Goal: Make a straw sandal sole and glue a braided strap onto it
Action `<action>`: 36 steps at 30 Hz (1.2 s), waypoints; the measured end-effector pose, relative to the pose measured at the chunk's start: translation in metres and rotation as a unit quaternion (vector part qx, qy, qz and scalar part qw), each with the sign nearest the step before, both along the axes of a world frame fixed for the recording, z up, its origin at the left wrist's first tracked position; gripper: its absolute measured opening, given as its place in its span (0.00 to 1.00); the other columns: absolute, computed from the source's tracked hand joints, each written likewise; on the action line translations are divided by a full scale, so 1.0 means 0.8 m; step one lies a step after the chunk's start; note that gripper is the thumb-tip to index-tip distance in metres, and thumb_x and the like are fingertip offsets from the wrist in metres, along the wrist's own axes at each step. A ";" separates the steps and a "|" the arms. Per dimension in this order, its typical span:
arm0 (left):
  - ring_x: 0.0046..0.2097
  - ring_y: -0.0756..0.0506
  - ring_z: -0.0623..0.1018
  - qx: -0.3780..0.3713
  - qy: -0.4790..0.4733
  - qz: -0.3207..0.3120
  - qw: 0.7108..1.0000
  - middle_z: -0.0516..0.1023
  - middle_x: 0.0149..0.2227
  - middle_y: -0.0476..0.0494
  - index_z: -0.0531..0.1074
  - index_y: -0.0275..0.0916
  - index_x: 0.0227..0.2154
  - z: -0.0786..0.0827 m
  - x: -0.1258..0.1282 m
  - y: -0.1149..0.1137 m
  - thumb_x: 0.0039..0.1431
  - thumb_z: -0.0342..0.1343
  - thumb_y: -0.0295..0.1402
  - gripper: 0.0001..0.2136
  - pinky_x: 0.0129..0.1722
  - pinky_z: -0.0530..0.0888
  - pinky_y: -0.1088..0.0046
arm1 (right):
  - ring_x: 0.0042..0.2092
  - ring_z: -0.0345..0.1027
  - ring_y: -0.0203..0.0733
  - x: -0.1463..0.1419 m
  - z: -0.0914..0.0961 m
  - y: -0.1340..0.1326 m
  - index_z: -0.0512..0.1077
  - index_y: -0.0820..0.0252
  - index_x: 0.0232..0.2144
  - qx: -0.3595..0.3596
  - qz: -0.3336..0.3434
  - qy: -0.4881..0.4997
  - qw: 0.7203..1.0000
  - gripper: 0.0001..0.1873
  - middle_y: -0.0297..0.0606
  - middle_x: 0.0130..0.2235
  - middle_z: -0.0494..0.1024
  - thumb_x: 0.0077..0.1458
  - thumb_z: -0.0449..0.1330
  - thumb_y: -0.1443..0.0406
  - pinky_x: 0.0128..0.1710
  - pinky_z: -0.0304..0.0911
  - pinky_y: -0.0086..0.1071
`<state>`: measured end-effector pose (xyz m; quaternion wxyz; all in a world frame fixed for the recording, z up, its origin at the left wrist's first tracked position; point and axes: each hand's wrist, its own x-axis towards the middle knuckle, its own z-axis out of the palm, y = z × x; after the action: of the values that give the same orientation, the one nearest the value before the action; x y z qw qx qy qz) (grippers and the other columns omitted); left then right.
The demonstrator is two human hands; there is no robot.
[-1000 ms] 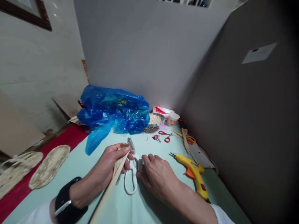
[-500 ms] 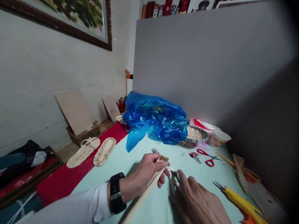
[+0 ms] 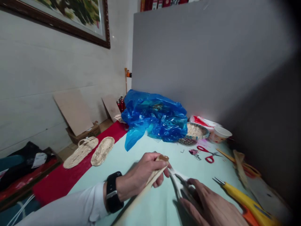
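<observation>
My left hand (image 3: 148,171), with a black watch on the wrist, pinches a long pale strip (image 3: 143,192), perhaps dried plant leaf. Its folded upper end is brown and pokes out past my thumb. The strip runs down toward me and blurs near the bottom edge. In my right hand (image 3: 209,201) is a pale two-armed hand tool (image 3: 179,185), its arms spread apart; whether it is scissors or pliers I cannot tell. The tool's narrow end lies close to my left fingertips; my right palm and fingers hide part of its handles.
A crumpled blue plastic bag (image 3: 155,116) lies at the back, beside a round woven tray (image 3: 197,131) and a paper cup (image 3: 221,134). Red-handled scissors (image 3: 209,153) and a yellow-handled tool (image 3: 244,197) lie on the right. Two woven soles (image 3: 81,153) rest on the red cloth (image 3: 58,182).
My right hand has moved slightly right and its tool's arms now show spread wider. My left hand still grips the strip. The view has shifted slightly.
</observation>
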<state>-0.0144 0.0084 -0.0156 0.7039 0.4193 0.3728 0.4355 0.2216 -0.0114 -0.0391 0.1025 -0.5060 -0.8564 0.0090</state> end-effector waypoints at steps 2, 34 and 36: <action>0.17 0.57 0.67 -0.005 -0.002 0.001 1.000 0.75 0.26 0.50 0.72 0.35 0.32 -0.001 0.001 -0.001 0.58 0.58 0.32 0.05 0.15 0.59 0.81 | 0.31 0.78 0.52 -0.010 0.007 -0.003 0.72 0.56 0.38 0.033 -0.028 -0.048 0.998 0.12 0.43 0.32 0.80 0.64 0.53 0.57 0.25 0.68 0.38; 0.15 0.53 0.72 -0.075 -0.074 -0.090 0.990 0.80 0.23 0.44 0.75 0.34 0.27 0.031 0.002 -0.016 0.55 0.61 0.31 0.05 0.11 0.69 0.83 | 0.37 0.68 0.42 0.027 0.059 -0.027 0.63 0.50 0.56 0.032 0.090 0.175 0.980 0.23 0.39 0.41 0.66 0.58 0.56 0.64 0.33 0.71 0.31; 0.14 0.55 0.69 -0.086 -0.048 -0.125 0.987 0.77 0.19 0.46 0.76 0.33 0.25 0.031 0.004 -0.020 0.56 0.60 0.33 0.08 0.10 0.67 0.84 | 0.38 0.68 0.42 0.026 0.061 -0.028 0.61 0.52 0.56 0.024 0.105 0.154 0.982 0.24 0.39 0.41 0.66 0.58 0.55 0.65 0.34 0.72 0.31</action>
<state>-0.0110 -0.0080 0.0088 0.8033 0.3793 0.3195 0.3298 0.2425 -0.0335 0.0096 0.2438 -0.4033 -0.8786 0.0770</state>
